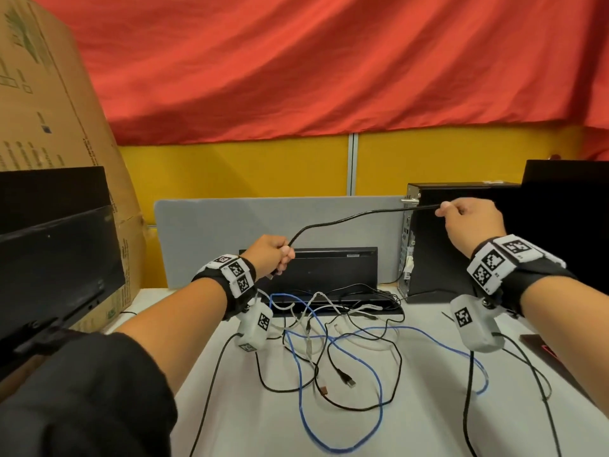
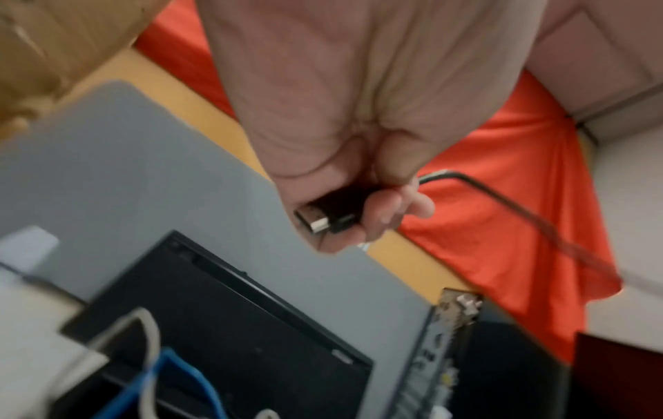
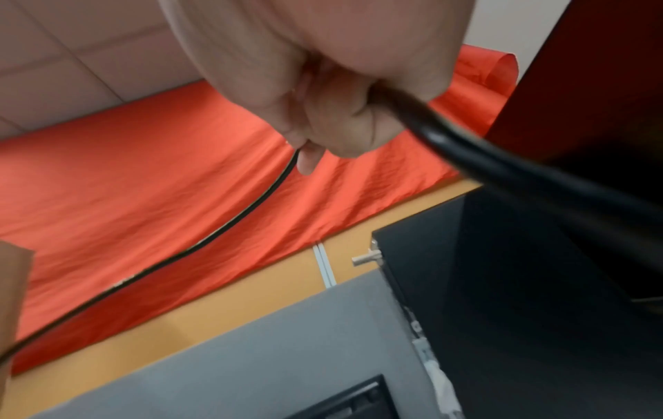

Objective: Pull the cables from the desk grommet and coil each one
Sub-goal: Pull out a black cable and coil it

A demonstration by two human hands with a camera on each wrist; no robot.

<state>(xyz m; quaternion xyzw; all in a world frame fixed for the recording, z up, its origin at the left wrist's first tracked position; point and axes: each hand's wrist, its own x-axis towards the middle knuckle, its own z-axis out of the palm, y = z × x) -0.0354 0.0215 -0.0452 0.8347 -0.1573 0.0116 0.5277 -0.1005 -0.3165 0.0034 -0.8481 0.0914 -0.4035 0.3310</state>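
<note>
A black cable (image 1: 346,218) stretches in the air between both hands, above the desk. My left hand (image 1: 273,255) grips its plug end; in the left wrist view the black connector (image 2: 328,217) with a metal tip sticks out of the fist (image 2: 358,170). My right hand (image 1: 468,216) pinches the cable farther along at upper right, and the right wrist view shows the cable (image 3: 244,215) running through the curled fingers (image 3: 340,136). A tangle of blue (image 1: 372,364), white (image 1: 309,341) and black cables (image 1: 329,400) lies loose on the white desk (image 1: 263,423).
A black desktop tower (image 1: 445,242) stands at right, a grey divider panel (image 1: 214,239) behind the desk, a flat black device (image 1: 329,268) under it. Black monitors (image 1: 56,258) and a cardboard box (image 1: 49,94) crowd the left. A dark flat object (image 1: 540,344) lies at right.
</note>
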